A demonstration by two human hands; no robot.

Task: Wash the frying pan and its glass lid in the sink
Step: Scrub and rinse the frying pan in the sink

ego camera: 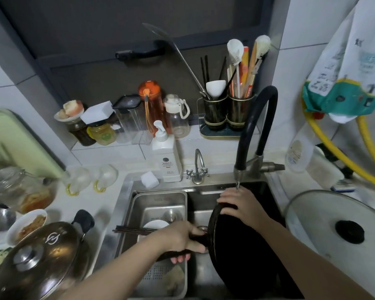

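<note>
The black frying pan stands tilted on its edge in the right half of the steel sink. My left hand is closed around the pan's dark handle at the pan's left side. My right hand lies over the pan's upper rim, right under the black faucet, from which a thin stream of water falls onto it. The glass lid with a black knob rests flat on the counter to the right of the sink.
A steel drain basket in the sink's left half holds chopsticks and a white dish. A lidded pot and food dishes crowd the left counter. A soap bottle, a white sponge and a small tap stand behind the sink.
</note>
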